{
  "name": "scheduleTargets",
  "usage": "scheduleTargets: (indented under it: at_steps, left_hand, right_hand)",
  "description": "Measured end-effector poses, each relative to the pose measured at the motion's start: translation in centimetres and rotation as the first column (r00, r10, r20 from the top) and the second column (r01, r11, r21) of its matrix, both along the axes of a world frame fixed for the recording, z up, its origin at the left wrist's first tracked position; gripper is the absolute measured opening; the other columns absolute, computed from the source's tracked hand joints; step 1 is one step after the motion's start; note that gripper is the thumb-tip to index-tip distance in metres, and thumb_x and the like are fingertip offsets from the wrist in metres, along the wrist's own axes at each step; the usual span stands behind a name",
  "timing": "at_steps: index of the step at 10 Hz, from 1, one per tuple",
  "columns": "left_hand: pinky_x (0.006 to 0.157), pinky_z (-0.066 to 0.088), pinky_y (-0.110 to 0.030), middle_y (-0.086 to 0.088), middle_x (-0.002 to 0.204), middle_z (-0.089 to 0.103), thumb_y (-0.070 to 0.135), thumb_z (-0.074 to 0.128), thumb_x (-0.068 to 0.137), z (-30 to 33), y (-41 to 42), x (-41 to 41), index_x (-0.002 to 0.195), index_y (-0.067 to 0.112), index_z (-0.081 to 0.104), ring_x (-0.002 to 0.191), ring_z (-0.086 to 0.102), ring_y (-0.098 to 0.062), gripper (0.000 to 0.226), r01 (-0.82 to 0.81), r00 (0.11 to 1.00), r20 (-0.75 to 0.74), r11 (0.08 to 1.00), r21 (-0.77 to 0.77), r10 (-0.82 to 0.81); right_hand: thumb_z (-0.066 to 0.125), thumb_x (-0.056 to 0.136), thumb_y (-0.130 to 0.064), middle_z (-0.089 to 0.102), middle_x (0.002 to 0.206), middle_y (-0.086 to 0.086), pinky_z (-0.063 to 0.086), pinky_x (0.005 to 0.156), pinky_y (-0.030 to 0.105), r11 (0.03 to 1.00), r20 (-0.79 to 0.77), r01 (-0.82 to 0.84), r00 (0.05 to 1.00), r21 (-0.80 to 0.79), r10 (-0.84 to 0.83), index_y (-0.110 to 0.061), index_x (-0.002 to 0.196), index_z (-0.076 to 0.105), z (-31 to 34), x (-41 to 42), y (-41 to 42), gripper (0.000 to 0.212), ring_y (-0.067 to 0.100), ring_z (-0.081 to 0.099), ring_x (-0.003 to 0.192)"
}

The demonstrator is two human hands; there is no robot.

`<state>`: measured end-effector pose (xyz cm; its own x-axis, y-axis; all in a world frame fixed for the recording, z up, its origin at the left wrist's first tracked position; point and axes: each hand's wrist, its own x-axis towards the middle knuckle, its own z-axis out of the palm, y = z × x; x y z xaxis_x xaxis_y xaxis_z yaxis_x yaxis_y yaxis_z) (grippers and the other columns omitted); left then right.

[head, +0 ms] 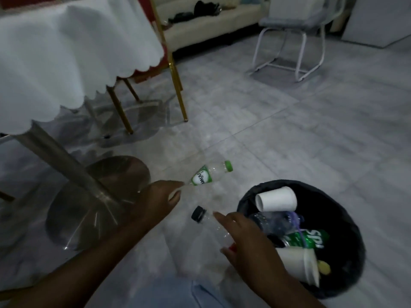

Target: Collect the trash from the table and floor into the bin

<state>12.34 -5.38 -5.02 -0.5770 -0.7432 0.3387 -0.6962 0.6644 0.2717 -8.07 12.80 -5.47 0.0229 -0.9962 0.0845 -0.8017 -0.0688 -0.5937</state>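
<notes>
A clear plastic bottle with a green cap and green label [205, 175] sticks out from my left hand [155, 203], which grips its bottom end above the floor. My right hand [246, 243] is shut on a second clear bottle with a black cap [209, 223], its cap pointing up and left, just left of the bin. The black bin [347, 221], lined with a dark bag, stands on the floor at the lower right. Inside it lie white paper cups [277, 198], a crushed clear bottle [273, 221] and a green soda bottle [304, 238].
A table with a white scalloped cloth [66, 52] rises at the left on a metal pedestal with a round base [95, 196]. A gold-legged chair [175, 70] stands behind it. A white-framed chair [291, 41] and a cream sofa [211, 21] are farther back. The floor is grey tile.
</notes>
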Motion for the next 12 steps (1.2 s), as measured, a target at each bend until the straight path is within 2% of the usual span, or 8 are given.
scheduleTargets:
  at_steps: [2, 3, 4, 6, 7, 8, 10, 12]
  left_hand:
    - [0.064, 0.056, -0.032, 0.002, 0.09, 0.075, 0.031, 0.055, 0.08, 3.7, 3.0, -11.7, 0.1, 0.024, 0.073, 0.078, 0.068, -0.021, 0.028, 0.323, 0.935, 0.162, 0.946, -0.022, -0.315]
    - [0.068, 0.054, -0.032, 0.003, 0.095, 0.075, 0.033, 0.055, 0.082, 4.2, 4.1, -16.9, 0.104, 0.026, 0.072, 0.084, 0.067, -0.02, 0.028, 0.421, 0.88, 0.219, 0.905, 0.057, -0.422]
    - [0.067, 0.052, -0.033, 0.001, 0.092, 0.073, 0.032, 0.057, 0.086, 4.0, 4.7, -21.0, 0.103, 0.027, 0.07, 0.085, 0.065, -0.022, 0.022, 0.481, 0.802, 0.34, 0.868, 0.121, -0.492]
    - [0.067, 0.043, -0.031, -0.008, 0.101, 0.07, 0.022, 0.056, 0.085, 3.1, 6.9, -26.6, 0.114, 0.021, 0.066, 0.094, 0.062, -0.028, 0.03, 0.505, 0.664, 0.553, 0.847, 0.164, -0.503]
    - [0.059, 0.035, -0.031, -0.009, 0.096, 0.068, 0.017, 0.056, 0.085, 2.1, 8.1, -26.9, 0.104, 0.015, 0.066, 0.089, 0.062, -0.03, 0.021, 0.57, 0.586, 0.622, 0.81, 0.14, -0.52]
    - [0.056, 0.036, -0.031, -0.008, 0.091, 0.068, 0.017, 0.058, 0.085, 0.8, 8.5, -26.9, 0.097, 0.015, 0.067, 0.083, 0.063, -0.031, 0.015, 0.594, 0.562, 0.63, 0.792, 0.143, -0.536]
    - [0.051, 0.033, -0.028, -0.001, 0.085, 0.07, 0.018, 0.064, 0.082, -0.9, 9.3, -26.8, 0.095, 0.021, 0.068, 0.082, 0.065, -0.025, 0.015, 0.654, 0.515, 0.64, 0.744, 0.135, -0.569]
    - [0.078, 0.052, -0.037, -0.001, 0.116, 0.065, 0.036, 0.058, 0.088, 0.9, 7.9, -26.0, 0.119, 0.025, 0.061, 0.108, 0.059, -0.024, 0.033, 0.553, 0.591, 0.526, 0.782, 0.287, -0.611]
  right_hand:
    - [0.062, 0.065, -0.021, 0.062, 0.117, -0.004, 0.047, 0.086, 0.029, 0.981, 0.013, 0.122, 0.993, -0.152, -0.121, -0.031, 0.123, 0.056, -1.8, -8.3, 5.0, 0.059, 0.018, 0.058, 0.102]
    - [0.071, 0.053, -0.019, 0.064, 0.109, -0.008, 0.046, 0.079, 0.03, 0.985, -0.081, 0.112, 0.989, -0.13, -0.123, -0.038, 0.117, 0.055, -3.1, -11.4, 6.8, 0.069, 0.016, 0.058, 0.096]
    - [0.076, 0.046, -0.012, 0.064, 0.113, -0.011, 0.045, 0.077, 0.035, 0.987, -0.107, 0.13, 0.984, -0.092, -0.14, -0.038, 0.116, 0.059, -4.5, -13.2, 7.7, 0.076, 0.018, 0.058, 0.098]
    - [0.055, 0.048, -0.005, 0.063, 0.115, -0.006, 0.043, 0.084, 0.047, 0.974, -0.07, 0.219, 0.972, -0.059, -0.223, -0.041, 0.113, 0.058, -7.7, -15.9, 8.5, 0.075, 0.02, 0.056, 0.107]
    - [0.046, 0.056, -0.014, 0.063, 0.113, -0.002, 0.04, 0.082, 0.043, 0.981, -0.049, 0.186, 0.981, -0.057, -0.189, -0.041, 0.11, 0.056, -8.3, -16.1, 8.3, 0.062, 0.018, 0.052, 0.108]
    - [0.056, 0.06, -0.016, 0.06, 0.116, -0.003, 0.037, 0.088, 0.037, 0.988, -0.049, 0.137, 0.989, -0.067, -0.14, -0.041, 0.112, 0.054, -9.3, -16.5, 8.1, 0.057, 0.018, 0.051, 0.11]
    - [0.07, 0.06, -0.011, 0.056, 0.129, -0.002, 0.039, 0.095, 0.05, 0.984, -0.039, 0.171, 0.984, -0.045, -0.173, -0.046, 0.116, 0.054, -11.3, -17.1, 8.7, 0.068, 0.021, 0.048, 0.121]
    - [0.057, 0.057, 0.013, 0.055, 0.128, 0.002, 0.044, 0.097, 0.04, 0.943, 0.085, 0.285, 0.958, -0.173, -0.274, -0.032, 0.118, 0.059, -9.0, -15.3, 9.1, 0.076, 0.021, 0.049, 0.12]
